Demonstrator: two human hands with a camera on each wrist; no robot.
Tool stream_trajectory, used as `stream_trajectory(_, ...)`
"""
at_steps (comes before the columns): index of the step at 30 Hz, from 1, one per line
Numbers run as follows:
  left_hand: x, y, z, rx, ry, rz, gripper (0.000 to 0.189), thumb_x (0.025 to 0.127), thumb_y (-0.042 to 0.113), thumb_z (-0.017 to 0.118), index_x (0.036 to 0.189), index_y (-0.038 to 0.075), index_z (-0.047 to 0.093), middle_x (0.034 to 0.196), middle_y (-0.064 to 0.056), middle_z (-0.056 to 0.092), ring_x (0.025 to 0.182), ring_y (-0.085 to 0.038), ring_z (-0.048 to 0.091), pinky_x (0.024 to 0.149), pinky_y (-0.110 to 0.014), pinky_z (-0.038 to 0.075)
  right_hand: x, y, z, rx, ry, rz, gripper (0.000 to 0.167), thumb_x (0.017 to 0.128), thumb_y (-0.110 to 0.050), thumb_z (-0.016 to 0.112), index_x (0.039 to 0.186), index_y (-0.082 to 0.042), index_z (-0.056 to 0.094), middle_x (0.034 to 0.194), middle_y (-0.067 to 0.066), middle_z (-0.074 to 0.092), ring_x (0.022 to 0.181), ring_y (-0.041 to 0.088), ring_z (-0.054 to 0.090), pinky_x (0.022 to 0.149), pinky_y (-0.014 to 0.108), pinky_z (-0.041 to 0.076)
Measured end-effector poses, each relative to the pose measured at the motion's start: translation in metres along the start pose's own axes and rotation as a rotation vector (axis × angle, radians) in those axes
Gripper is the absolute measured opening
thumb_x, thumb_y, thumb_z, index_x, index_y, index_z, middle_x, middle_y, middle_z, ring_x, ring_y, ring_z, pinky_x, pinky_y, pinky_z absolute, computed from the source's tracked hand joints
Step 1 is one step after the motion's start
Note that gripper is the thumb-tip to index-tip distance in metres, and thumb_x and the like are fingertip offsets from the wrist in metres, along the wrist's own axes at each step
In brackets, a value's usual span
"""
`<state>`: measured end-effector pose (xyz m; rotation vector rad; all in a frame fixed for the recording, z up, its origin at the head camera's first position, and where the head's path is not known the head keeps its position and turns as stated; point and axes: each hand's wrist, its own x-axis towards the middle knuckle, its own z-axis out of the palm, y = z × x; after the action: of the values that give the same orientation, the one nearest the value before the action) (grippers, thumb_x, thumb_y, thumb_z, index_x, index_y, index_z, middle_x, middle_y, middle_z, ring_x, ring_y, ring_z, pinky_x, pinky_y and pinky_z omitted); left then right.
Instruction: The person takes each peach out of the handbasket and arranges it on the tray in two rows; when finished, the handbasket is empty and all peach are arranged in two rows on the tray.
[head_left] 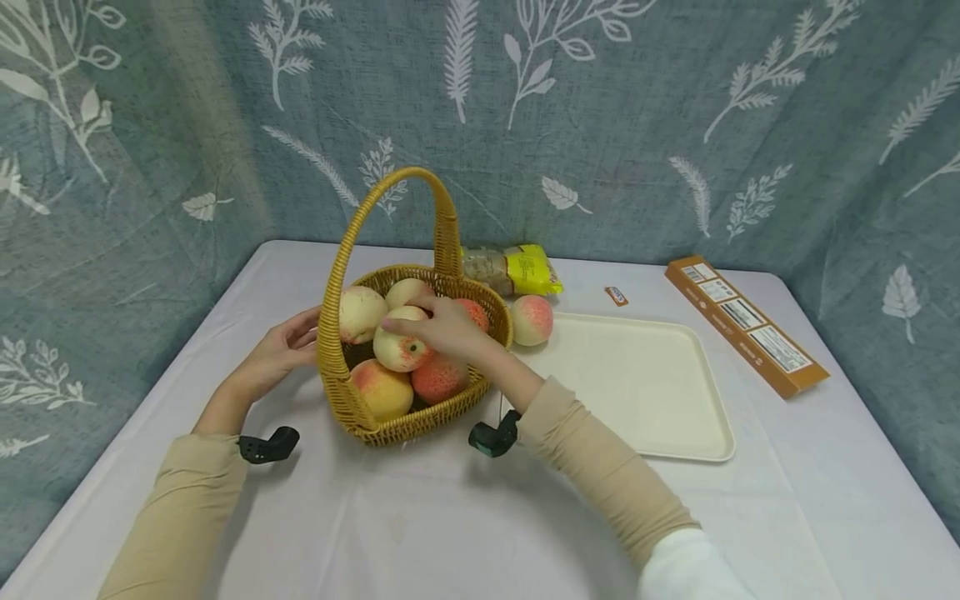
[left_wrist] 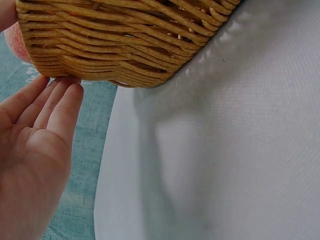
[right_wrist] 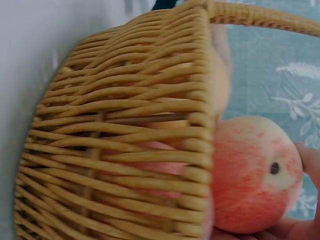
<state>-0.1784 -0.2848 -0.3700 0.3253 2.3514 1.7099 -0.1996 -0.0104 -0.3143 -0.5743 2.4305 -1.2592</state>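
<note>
In the head view a wicker basket (head_left: 442, 419) with a tall arched handle holds several peaches, among them a yellow-red one (head_left: 381, 392) and a pale one (head_left: 362, 315). My right hand (head_left: 447, 327) reaches over the basket's right side and grips a pale peach with a red blush (head_left: 402, 343) on top of the others. Seen from the right wrist, this peach (right_wrist: 257, 175) sits at the rim between thumb and fingers. My left hand (head_left: 279, 354) is at the basket's left side. Its nearly straight fingers (left_wrist: 62, 110) touch the wicker wall in the left wrist view.
A pink and cream peach (head_left: 532, 320) sits right of the basket, beside a cream tray (head_left: 622, 383). Behind lies a clear and yellow packet (head_left: 517, 271). A long brown box (head_left: 746, 327) and a small orange-brown label (head_left: 617, 296) lie at the back right.
</note>
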Motion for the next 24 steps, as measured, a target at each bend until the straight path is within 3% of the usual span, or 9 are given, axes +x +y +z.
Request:
stream_trajectory(7,0.000,0.001,0.000,-0.007,-0.005,-0.020,0.081,0.091,0.003,0.061,0.153,-0.005,0.011,0.155,-0.029,0.017,0.142,-0.044,0.019,0.093,-0.011,0.040,-0.009,-0.010,-0.014,-0.033,-0.090,-0.026,0.055,0.083,-0.030,0.077,0.128,-0.010,0.053,0.127,0.008,0.058,0.113,0.022,0.055,0.086,0.033,0.047)
stream_trajectory(9,-0.001,0.001,0.000,-0.005,-0.004,-0.017,0.081,0.091,0.003,0.062,0.153,-0.005,0.011,0.155,-0.029,0.018,0.142,-0.042,0.020,0.093,-0.011,0.040,-0.011,-0.012,-0.017,-0.075,-0.107,-0.015,0.062,0.080,-0.030,0.079,0.131,-0.010,0.050,0.126,0.008,0.058,0.112,0.022,0.055,0.086,0.032,0.047)
stream_trajectory(13,-0.001,0.000,0.001,-0.011,0.006,0.006,0.078,0.092,0.003,0.062,0.153,-0.006,0.014,0.152,-0.018,0.030,0.136,-0.020,0.037,0.092,-0.011,0.041,-0.016,-0.014,-0.021,-0.197,-0.134,0.011,0.076,0.076,-0.033,0.081,0.141,-0.010,0.048,0.129,0.006,0.058,0.113,0.020,0.056,0.088,0.031,0.048)
stream_trajectory(16,-0.001,-0.002,0.002,-0.018,0.012,0.016,0.077,0.092,0.003,0.062,0.153,-0.006,0.015,0.148,-0.011,0.034,0.127,-0.006,0.041,0.092,-0.012,0.041,-0.018,-0.014,-0.022,-0.257,-0.156,-0.009,0.077,0.075,-0.033,0.082,0.142,-0.012,0.051,0.127,0.005,0.061,0.111,0.018,0.058,0.087,0.028,0.049)
stream_trajectory(18,-0.001,-0.002,0.002,-0.014,0.014,0.014,0.078,0.091,0.003,0.062,0.153,-0.006,0.015,0.150,-0.013,0.033,0.129,-0.011,0.041,0.092,-0.011,0.041,-0.020,-0.013,-0.023,-0.271,-0.162,-0.039,0.078,0.075,-0.031,0.083,0.143,-0.012,0.050,0.125,0.005,0.063,0.108,0.017,0.059,0.085,0.027,0.049)
stream_trajectory(24,-0.001,-0.002,0.002,0.001,0.010,-0.002,0.079,0.092,0.004,0.062,0.153,-0.006,0.013,0.154,-0.027,0.022,0.141,-0.040,0.025,0.092,-0.011,0.041,-0.027,-0.009,-0.021,-0.243,-0.143,-0.124,0.078,0.072,-0.026,0.086,0.141,-0.011,0.053,0.126,0.005,0.063,0.109,0.016,0.059,0.085,0.023,0.049)
